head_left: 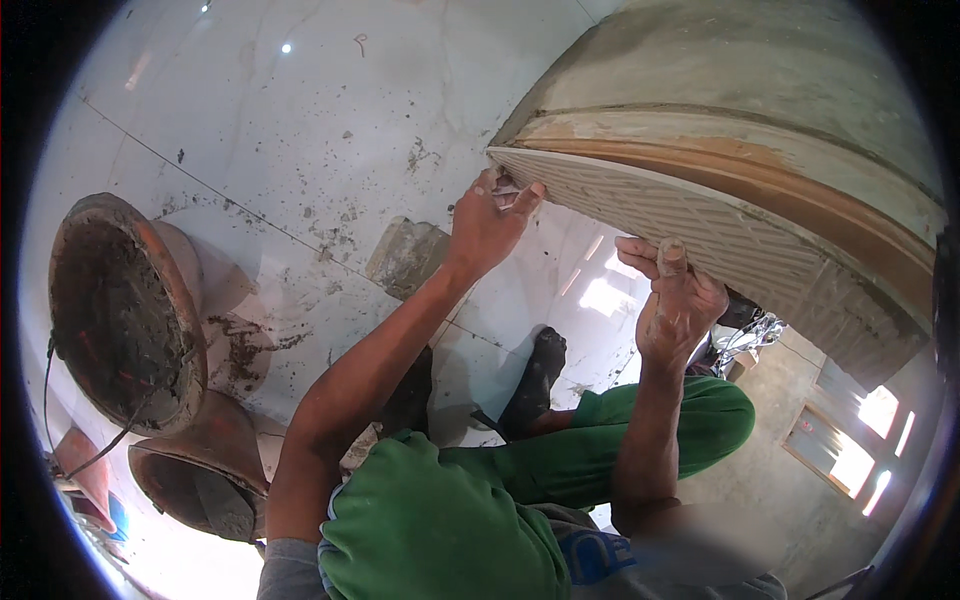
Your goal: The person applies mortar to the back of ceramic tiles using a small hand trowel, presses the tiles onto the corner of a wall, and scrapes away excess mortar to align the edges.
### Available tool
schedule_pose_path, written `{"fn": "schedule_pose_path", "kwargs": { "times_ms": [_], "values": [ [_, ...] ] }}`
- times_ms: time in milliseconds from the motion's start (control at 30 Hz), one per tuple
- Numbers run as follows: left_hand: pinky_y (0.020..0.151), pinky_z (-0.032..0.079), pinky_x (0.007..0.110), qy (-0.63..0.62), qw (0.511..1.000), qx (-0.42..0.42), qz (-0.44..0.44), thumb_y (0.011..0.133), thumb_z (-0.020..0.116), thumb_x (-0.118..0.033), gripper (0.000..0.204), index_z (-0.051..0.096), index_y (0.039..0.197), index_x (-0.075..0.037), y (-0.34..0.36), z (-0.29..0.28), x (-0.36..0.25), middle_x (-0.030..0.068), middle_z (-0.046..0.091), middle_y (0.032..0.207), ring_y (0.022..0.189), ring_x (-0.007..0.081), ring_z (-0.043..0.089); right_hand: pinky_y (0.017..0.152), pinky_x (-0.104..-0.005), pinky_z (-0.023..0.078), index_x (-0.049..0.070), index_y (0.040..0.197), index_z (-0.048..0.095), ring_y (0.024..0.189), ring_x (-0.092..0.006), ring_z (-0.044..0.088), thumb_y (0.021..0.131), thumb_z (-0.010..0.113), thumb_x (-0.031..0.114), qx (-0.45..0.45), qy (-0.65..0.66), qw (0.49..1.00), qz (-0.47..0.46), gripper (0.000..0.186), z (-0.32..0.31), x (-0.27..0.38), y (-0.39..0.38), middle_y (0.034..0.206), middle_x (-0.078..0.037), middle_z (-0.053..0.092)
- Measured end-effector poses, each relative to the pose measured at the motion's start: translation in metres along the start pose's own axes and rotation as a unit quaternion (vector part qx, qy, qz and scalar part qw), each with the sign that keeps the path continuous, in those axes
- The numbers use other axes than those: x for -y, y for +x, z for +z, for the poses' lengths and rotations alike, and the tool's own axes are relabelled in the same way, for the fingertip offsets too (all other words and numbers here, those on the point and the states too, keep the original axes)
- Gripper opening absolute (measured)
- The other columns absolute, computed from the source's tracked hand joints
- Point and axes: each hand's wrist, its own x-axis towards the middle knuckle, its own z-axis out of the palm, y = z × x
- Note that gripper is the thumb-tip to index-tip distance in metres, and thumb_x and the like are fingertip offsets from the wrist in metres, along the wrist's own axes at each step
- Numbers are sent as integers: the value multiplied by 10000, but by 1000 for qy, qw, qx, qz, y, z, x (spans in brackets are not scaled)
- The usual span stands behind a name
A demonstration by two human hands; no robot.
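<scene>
Both my hands are on a long grey slab (640,205) with a ridged face, which stands on edge along the base of the wall at the upper right. My left hand (485,220) grips its lower edge near the far left end, thumb and fingers bent. Farther right, my right hand (672,300) holds the same edge from below, its fingertips whitened with dust or paste. A plastered wall (760,70) with an orange-brown strip (730,177) lies just beyond the slab.
Two buckets of grey mortar, one large (180,260) and one behind it (215,430), stand at the left. A rough grey block (400,255) lies on the speckled white floor (290,140) by my left forearm. My bent leg (700,420) is below my hands.
</scene>
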Motion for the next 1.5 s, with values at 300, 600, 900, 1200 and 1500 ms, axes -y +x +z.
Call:
{"fn": "schedule_pose_path", "kwargs": {
  "times_ms": [300,600,900,1200,1500],
  "values": [
    [885,587,371,-26,999,-8,21,971,768,-259,491,616,1255,112,4,-1,23,207,770,1106,1012,282,761,766,-416,691,-146,1156,664,826,-300,780,1052,642,163,-14,3,1000,-3,327,7,2,0,934,-234,752],
    [897,572,338,-24,998,-16,48,1005,731,-219,470,593,1264,149,6,1,16,209,771,1090,997,231,748,811,-419,669,-125,1152,660,889,-310,779,1075,636,186,-12,-13,1000,14,321,5,2,5,996,-226,749],
    [926,549,308,-53,998,6,22,1005,747,-193,475,567,1284,146,3,12,-7,198,721,1181,1072,190,689,706,-297,610,-109,970,733,751,-154,743,1020,738,223,-26,-229,972,38,336,-17,21,19,815,-123,759],
    [1103,466,455,244,942,-116,197,873,850,-201,747,465,1429,116,-16,1,-16,301,562,1400,1321,386,559,570,-288,536,-106,831,712,659,-153,728,994,765,279,-19,-339,940,11,422,-19,19,20,678,-122,715],
    [1167,377,549,313,904,-67,284,790,890,-231,1084,242,1611,52,-9,10,-3,309,401,1530,1407,481,427,658,-301,598,-100,878,711,701,-180,744,991,766,396,-23,-214,974,75,512,-11,25,18,756,-153,736]
  ]
}}
